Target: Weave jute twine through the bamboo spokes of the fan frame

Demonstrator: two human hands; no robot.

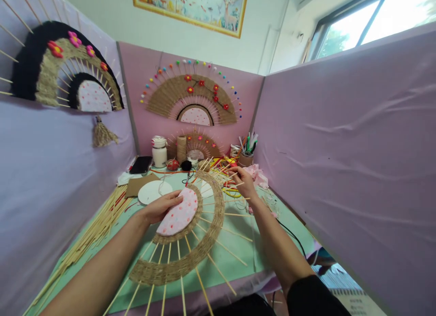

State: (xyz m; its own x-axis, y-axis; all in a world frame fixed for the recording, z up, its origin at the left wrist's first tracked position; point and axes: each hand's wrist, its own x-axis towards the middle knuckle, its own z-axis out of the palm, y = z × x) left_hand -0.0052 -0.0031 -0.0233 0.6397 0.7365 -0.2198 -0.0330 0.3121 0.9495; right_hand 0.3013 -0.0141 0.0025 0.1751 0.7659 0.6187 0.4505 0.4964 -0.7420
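My left hand point(164, 205) grips a half-round woven fan point(218, 216) by its pink spotted centre point(182, 214), thumb on top. Two bands of brown twine run across the fan's pale sticks, which spread outward past the outer band. The fan is tilted above the table. At its upper right, my right hand point(243, 180) is closed in a pinch beside the stick ends. Whatever lies between those fingertips is too small to make out.
Loose sticks point(102, 220) lie along the table's left side, near a white disc point(155, 192) and brown cardboard point(139, 184). A phone point(141, 165), white bottle point(159, 151), twine spool point(181, 149) and tool cup point(245, 159) stand behind. Finished fans point(163, 98) hang on the partitions.
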